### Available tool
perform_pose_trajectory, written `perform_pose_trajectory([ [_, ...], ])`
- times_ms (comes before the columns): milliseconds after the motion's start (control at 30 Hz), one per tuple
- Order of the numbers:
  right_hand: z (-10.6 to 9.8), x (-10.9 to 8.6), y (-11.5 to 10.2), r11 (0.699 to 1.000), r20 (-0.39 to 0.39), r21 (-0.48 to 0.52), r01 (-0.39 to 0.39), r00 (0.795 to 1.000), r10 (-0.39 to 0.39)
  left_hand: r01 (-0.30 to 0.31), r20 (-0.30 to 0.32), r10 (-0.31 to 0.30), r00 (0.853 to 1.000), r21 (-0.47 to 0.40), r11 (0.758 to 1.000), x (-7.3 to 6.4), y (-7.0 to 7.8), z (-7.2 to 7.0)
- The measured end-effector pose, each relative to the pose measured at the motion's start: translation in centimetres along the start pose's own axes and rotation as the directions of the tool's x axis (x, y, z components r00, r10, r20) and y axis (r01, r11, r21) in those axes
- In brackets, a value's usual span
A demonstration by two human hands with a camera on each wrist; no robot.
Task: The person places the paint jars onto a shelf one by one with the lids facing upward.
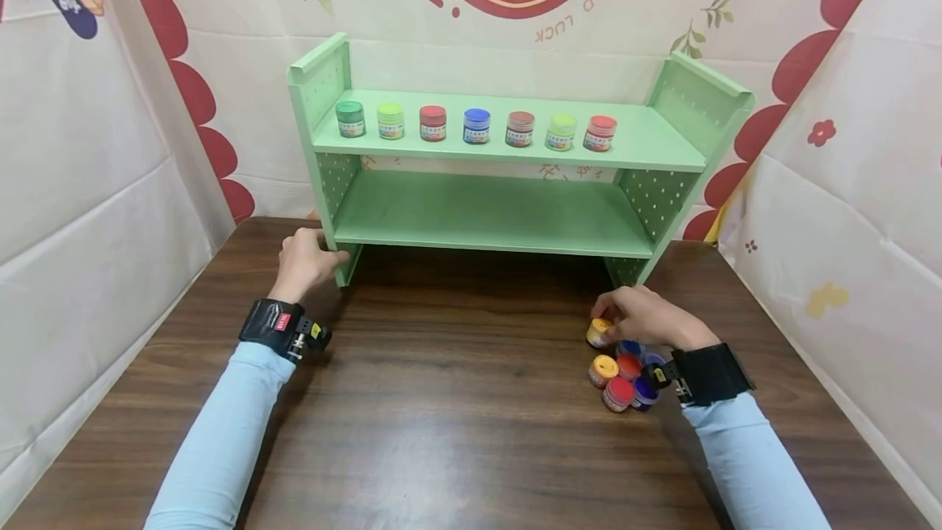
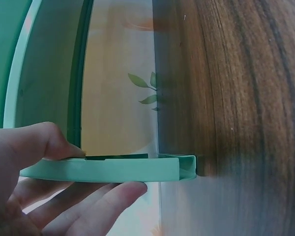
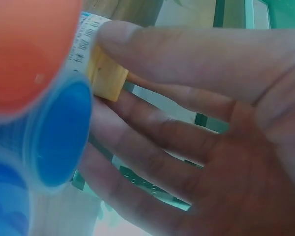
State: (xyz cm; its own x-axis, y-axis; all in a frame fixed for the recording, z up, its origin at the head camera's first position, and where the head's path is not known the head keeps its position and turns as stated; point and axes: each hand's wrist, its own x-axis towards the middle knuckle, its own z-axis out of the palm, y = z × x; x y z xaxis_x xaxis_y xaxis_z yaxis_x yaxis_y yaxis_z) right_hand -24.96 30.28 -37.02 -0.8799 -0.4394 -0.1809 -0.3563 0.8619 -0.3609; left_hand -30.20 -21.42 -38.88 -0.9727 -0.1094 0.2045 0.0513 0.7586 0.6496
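Left hand (image 1: 305, 258) — thumb one side, fingers the other — grips the green shelf (image 1: 489, 209) at its left side panel, low down. Right hand (image 1: 653, 319) is partly closed, yellow jar (image 1: 598, 334) pinched between thumb and fingers, in front of the shelf's right foot; can't tell if it's lifted. Loose jars (image 1: 629, 366) cluster farther out from the shelf; seven lidded jars (image 1: 477, 128) line its upper tier.

Through my head camera I look forward and down over the table (image 1: 441, 432) and shelf (image 1: 493, 207). My wrist views, close in, face the shelf's left leg (image 2: 103, 169) and a yellow jar (image 3: 109, 78), both shared with the head view.
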Motion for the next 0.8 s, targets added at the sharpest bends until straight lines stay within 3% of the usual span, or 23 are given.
perform_pose_trajectory([
  [533,-0.5,0.1,0.4,0.998,-0.02,-0.005,0.056,0.998,-0.056,0.002,-0.005,-0.002,1.0,0.003,1.0,-0.1,-0.1,0.0],
  [800,-2.3,-1.4,-0.5,0.996,-0.171,-0.065,0.062,0.983,-0.072,-0.011,-0.01,0.011,1.0,0.011,1.0,-0.1,-0.1,0.2],
])
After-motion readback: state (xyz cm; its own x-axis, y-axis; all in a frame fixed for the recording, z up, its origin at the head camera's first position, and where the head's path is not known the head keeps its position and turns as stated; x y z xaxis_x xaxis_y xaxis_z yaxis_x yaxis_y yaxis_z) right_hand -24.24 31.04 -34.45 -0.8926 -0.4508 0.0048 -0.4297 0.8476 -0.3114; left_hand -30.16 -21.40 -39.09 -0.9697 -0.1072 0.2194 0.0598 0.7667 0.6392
